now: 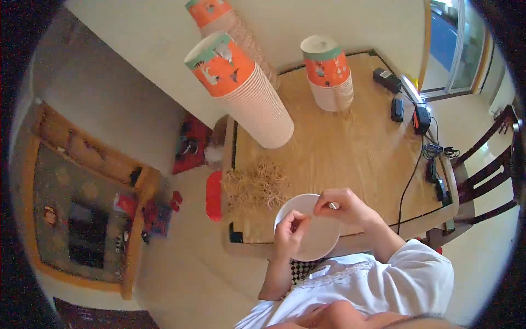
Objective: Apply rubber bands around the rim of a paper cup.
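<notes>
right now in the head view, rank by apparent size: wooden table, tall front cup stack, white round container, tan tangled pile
1. Wooden table
2. Tall front cup stack
3. White round container and tan tangled pile: too alike to rank; left hand and right hand partly cover the container

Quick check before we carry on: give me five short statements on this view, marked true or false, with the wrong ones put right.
1. The left hand and right hand are both at the white round object. True.
2. The tangled tan strands lie right of the white round object. False: they lie to its upper left in the picture.
3. The short cup stack stands right of the nearer tall cup stack. True.
4. The coiled cable is on the table's left side. False: it is on the right.
5. The sleeve on the right arm is white. True.
</notes>
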A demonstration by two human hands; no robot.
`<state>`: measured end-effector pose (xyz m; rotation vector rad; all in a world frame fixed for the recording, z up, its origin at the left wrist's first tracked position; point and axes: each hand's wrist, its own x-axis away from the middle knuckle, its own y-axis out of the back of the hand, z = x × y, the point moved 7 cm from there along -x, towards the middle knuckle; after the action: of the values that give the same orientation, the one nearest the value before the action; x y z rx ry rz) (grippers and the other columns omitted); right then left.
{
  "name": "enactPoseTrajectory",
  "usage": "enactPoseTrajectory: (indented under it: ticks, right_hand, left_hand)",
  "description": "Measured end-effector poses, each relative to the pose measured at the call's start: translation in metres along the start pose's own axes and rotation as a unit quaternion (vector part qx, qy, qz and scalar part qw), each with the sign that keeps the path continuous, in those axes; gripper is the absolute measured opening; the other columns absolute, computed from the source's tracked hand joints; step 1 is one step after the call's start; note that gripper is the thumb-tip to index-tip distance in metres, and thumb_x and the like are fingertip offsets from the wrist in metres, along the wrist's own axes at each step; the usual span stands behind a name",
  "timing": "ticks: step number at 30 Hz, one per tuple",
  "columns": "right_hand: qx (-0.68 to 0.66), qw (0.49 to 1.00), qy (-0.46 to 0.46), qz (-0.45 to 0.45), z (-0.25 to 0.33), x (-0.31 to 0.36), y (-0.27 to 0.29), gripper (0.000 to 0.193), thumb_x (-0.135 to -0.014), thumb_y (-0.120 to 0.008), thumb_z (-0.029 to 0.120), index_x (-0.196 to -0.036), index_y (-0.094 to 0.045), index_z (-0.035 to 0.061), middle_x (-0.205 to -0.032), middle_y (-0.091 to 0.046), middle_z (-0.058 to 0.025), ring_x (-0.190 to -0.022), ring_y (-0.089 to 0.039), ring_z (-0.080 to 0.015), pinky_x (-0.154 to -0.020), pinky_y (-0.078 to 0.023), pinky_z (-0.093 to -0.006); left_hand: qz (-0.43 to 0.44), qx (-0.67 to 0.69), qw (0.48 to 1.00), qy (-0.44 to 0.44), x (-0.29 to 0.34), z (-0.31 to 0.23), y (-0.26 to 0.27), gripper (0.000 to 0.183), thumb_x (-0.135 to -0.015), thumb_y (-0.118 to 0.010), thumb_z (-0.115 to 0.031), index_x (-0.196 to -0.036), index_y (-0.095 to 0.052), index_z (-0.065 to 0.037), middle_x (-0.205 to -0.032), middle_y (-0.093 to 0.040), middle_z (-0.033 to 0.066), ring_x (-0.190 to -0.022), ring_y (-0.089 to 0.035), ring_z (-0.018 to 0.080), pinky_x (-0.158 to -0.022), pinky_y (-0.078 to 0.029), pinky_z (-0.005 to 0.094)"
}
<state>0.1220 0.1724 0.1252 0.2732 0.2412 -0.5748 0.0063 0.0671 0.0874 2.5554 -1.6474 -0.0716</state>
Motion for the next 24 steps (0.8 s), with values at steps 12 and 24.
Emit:
enactPoseTrajectory:
  ticks: [12, 24]
  right_hand:
    - [0.021, 0.999, 0.027, -0.025, -0.003, 0.001, 0.002, 0.011, -0.073, -0.068, 0.004, -0.082, -0.063, 0.0037, -0.076, -0.063, -0.0053, -0.072, -0.06, -0.0177, -0.066, -0.048, -0.0283]
    - [0.132, 0.991, 0.006, -0.027, -0.007, 0.009, 0.004, 0.01, -0.082, -0.06, 0.011, -0.081, -0.059, 0.0011, -0.07, -0.056, -0.0111, -0.065, -0.056, -0.0222, -0.057, -0.044, -0.0316]
  left_hand:
    - [0.029, -0.026, 0.999, -0.013, -0.007, -0.02, -0.009, 0.003, -0.084, -0.058, -0.006, -0.085, -0.057, -0.004, -0.069, -0.053, -0.0044, -0.065, -0.049, 0.0019, -0.059, -0.041, 0.0179]
    - [0.005, -0.106, 0.993, -0.042, -0.014, -0.03, -0.013, 0.005, -0.081, -0.062, -0.003, -0.085, -0.061, -0.002, -0.073, -0.058, -0.0024, -0.066, -0.052, 0.0037, -0.059, -0.043, 0.0192]
